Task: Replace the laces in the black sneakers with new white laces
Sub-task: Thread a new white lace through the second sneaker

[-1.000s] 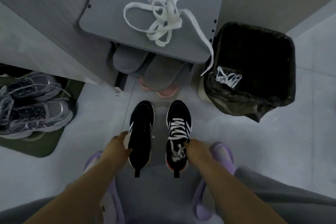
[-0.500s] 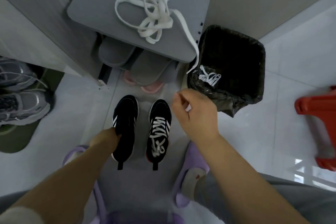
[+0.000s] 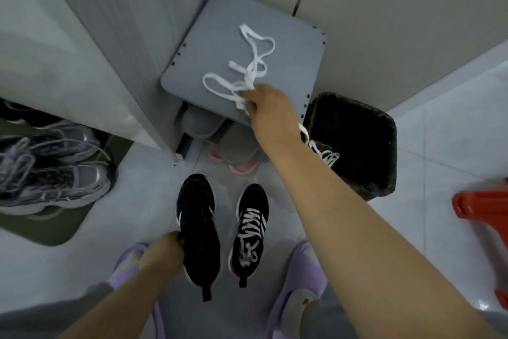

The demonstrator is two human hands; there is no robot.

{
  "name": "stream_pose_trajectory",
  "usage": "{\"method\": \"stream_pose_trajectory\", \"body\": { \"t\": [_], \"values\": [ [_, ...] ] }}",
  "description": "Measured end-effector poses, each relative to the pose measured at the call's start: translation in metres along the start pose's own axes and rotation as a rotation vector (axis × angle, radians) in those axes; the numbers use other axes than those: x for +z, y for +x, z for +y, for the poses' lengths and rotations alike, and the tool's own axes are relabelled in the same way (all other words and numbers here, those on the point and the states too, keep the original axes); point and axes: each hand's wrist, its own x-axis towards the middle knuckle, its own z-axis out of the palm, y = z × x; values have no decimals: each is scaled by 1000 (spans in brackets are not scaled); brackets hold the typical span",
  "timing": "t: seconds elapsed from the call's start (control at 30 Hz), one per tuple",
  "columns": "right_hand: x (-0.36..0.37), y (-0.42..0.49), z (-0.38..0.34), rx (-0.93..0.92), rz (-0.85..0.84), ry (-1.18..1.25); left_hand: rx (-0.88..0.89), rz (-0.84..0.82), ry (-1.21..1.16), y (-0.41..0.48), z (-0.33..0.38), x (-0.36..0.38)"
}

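Two black sneakers stand side by side on the floor. The left sneaker point(image 3: 198, 226) shows no lace, and my left hand point(image 3: 162, 252) grips its left side near the heel. The right sneaker point(image 3: 249, 230) carries a white lace. A loose white lace point(image 3: 248, 69) lies tangled on the grey stool top point(image 3: 220, 44). My right hand point(image 3: 268, 107) reaches up to the stool's front edge and closes on the near end of that lace.
A black-lined bin point(image 3: 354, 143) with an old white lace point(image 3: 325, 155) stands right of the stool. Grey slippers point(image 3: 220, 132) sit under the stool. Grey running shoes point(image 3: 46, 171) rest on a green mat at left. A red stool point(image 3: 483, 206) is at far right.
My right hand rose from the right sneaker, passed in front of the bin and closed on the lace on the stool. My left hand stayed on the left sneaker. The view tilted up.
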Motion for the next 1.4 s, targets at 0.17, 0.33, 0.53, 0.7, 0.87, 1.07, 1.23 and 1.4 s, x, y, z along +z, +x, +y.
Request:
{"method": "stream_pose_trajectory", "body": {
  "t": [0.17, 0.33, 0.53, 0.7, 0.87, 1.07, 1.23, 1.4],
  "values": [
    [-31, -61, -11, 40, 265, 308, 22, 78, -109, -46, 9, -38],
    [-89, -137, -27, 56, 418, 651, 81, 161, -122, -111, 17, -60],
    [-156, -224, -55, -62, 523, 807, 217, 216, -268, -189, 30, -78],
    [-190, -283, -66, -120, 555, 810, 326, 283, -229, -241, 43, -85],
    [-186, -325, -68, -100, 533, 842, 414, 387, -23, -270, 42, -78],
    [-161, -350, -73, 66, 486, 1047, 477, 482, 116, -277, 45, -63],
    [-134, -347, -73, 290, 372, 1322, 497, 539, 291, -284, 45, -69],
    [-108, -345, -55, 562, 252, 1243, 868, 663, 8, -294, 54, -76]
  ]
}}
